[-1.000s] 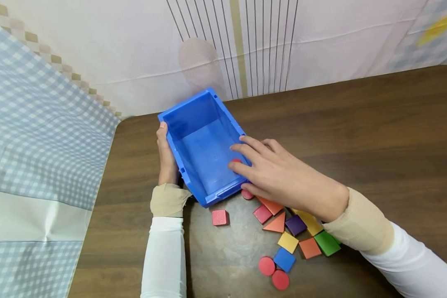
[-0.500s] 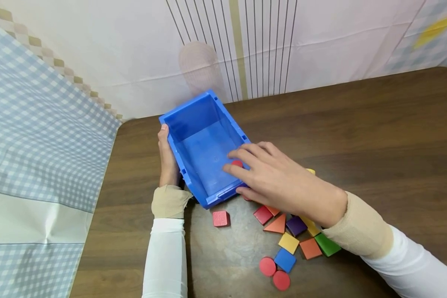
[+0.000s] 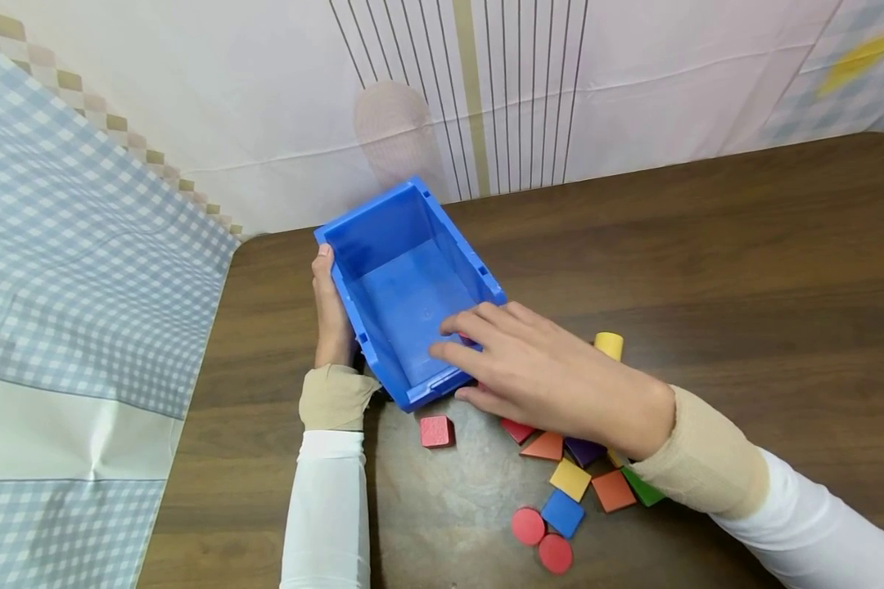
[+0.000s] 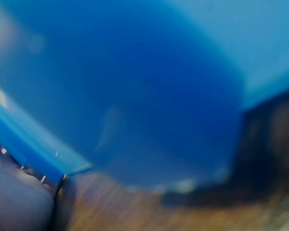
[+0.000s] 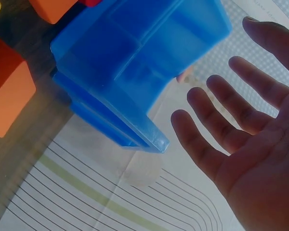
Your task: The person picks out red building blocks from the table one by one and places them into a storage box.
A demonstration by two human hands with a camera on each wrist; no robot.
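Note:
A blue plastic bin (image 3: 405, 286) stands at an angle on the table. My left hand (image 3: 329, 315) grips its left side, thumb over the rim; the left wrist view is mostly blurred blue bin wall (image 4: 135, 96). Over the bin's near right corner is my right hand (image 3: 526, 368), fingers spread and slightly bent. In the right wrist view its palm (image 5: 260, 159) faces the camera and holds nothing. A red piece (image 3: 466, 338) shows between those fingers inside the bin, mostly hidden; half a second ago its top looked round.
Near the bin's front lies a red cube (image 3: 435, 432). Right of it are two red discs (image 3: 528, 526), a blue block (image 3: 563, 513), a yellow square (image 3: 570, 479), an orange triangle (image 3: 543, 447) and several others. A yellow cylinder (image 3: 608, 344) stands beyond the right wrist. Fabric (image 3: 265, 98) hangs behind.
My right hand has shifted slightly left and toward me, covering more of the red piece and uncovering the yellow cylinder. The left hand and bin have stayed nearly still.

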